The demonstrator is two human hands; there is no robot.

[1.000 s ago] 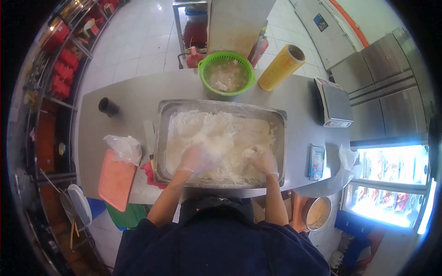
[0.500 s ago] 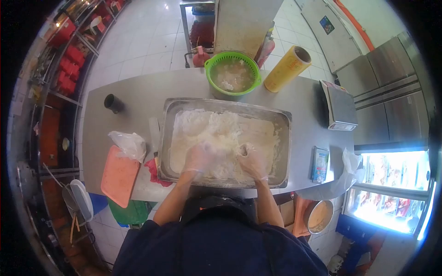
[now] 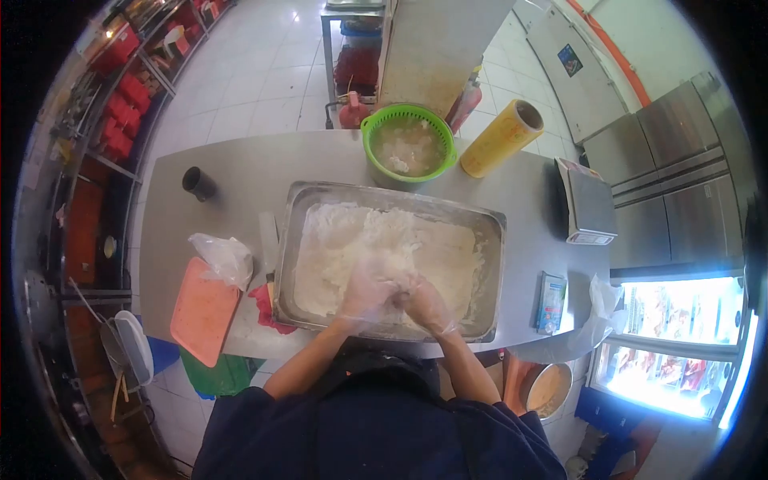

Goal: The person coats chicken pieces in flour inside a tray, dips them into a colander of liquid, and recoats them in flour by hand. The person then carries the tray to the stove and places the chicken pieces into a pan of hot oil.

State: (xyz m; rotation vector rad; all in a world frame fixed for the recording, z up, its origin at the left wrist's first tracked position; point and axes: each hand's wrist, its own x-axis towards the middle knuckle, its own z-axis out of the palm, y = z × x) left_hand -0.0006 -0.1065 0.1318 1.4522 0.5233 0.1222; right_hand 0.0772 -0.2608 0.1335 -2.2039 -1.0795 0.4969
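Observation:
A metal tray [image 3: 501, 276] full of white flour [image 3: 332, 240] lies on the grey table. Over its front middle, my left hand [image 3: 370, 294], in a clear glove, is smeared by motion, so its fingers are unclear. Touching or nearly touching it, my right hand [image 3: 422, 304], also gloved, has its fingers curled together round something floury that I cannot make out. Behind the tray stands a green basket [image 3: 452, 152] with pale, wet-looking pieces in it.
A yellow roll [image 3: 502, 138] and a scale [image 3: 588, 200] stand at the back right, a blue packet [image 3: 550, 302] nearer. To the left are a dark cup [image 3: 198, 184], a plastic bag [image 3: 226, 260], a pink board [image 3: 205, 312], a knife [image 3: 269, 244] and a red cloth [image 3: 266, 308].
My hands have come together over the tray's front middle; before, they were apart in the flour. The right hand has moved left and the left hand slightly right.

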